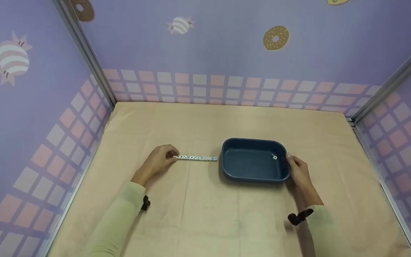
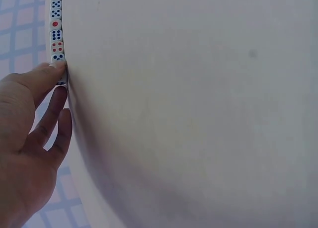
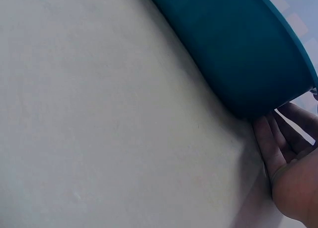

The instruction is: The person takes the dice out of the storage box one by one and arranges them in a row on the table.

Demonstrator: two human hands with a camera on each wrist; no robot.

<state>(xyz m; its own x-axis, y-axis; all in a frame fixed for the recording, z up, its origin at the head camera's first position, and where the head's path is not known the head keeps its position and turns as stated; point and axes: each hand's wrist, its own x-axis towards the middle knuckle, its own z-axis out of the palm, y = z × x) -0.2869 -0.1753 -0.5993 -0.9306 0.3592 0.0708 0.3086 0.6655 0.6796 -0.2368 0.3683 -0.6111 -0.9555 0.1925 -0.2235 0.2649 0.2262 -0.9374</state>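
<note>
A straight row of small white dice (image 1: 196,157) with blue and red pips lies on the cloth. At the row's left end my left hand (image 1: 160,159) pinches the last die (image 2: 61,79) between thumb and fingertip. To the right of the row stands a dark blue rectangular container (image 1: 253,178) with rounded corners, its left side close to the row's end. My right hand (image 1: 300,172) grips its right end, thumb at the rim and fingers low against the outside. Inside the container, near the right wall, sits a single die (image 1: 274,157).
A beige cloth (image 1: 209,214) with creases covers the table. Purple walls (image 1: 223,43) with pink and white checks enclose it at the back and both sides, and metal posts (image 1: 95,67) run up the corners.
</note>
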